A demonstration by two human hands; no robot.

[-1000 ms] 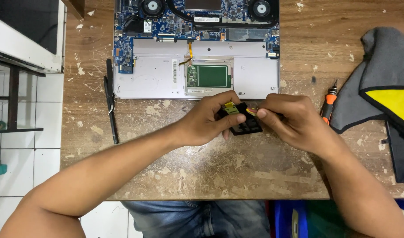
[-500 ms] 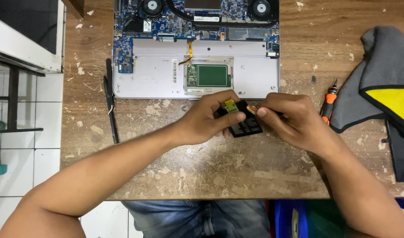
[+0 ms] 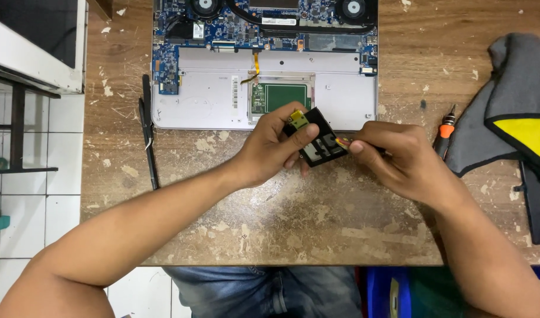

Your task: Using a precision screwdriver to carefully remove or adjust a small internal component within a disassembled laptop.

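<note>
Nearest the camera, the person's jeans [image 3: 264, 291] show below the near edge of the wooden table [image 3: 293, 229], with a blue bin [image 3: 379, 291] to the right of them. Both forearms reach in over that edge and meet above the table's middle. The left hand [image 3: 270, 150] is closed around a small black module [image 3: 320, 138], thumb on its top face and fingers curled beneath, holding it tilted just above the table. A yellow-green tab [image 3: 298, 121] sits at the module's far-left corner, touching the thumb. The right hand [image 3: 399, 159] pinches a bundle of red and yellow wires [image 3: 342, 142] at the module's right edge, thumb and forefinger pressed together on them, the other fingers folded. Right of that hand, on the table, lies a screwdriver [image 3: 444, 132] with an orange collar, its handle touching a grey cloth [image 3: 505, 94] that has a yellow patch with black trim. Near the table's left side lies a thin black pry tool [image 3: 147, 138]. Just beyond the module, at the table's far side, lies an opened laptop [image 3: 211, 100], silver base up, with a green trackpad board [image 3: 280, 96] in its middle, a blue mainboard [image 3: 234, 26] past that and 2 fans [image 3: 352, 8] at the far edge. Left of the table are white floor tiles [image 3: 34, 194] and a white-framed unit [image 3: 34, 41].
</note>
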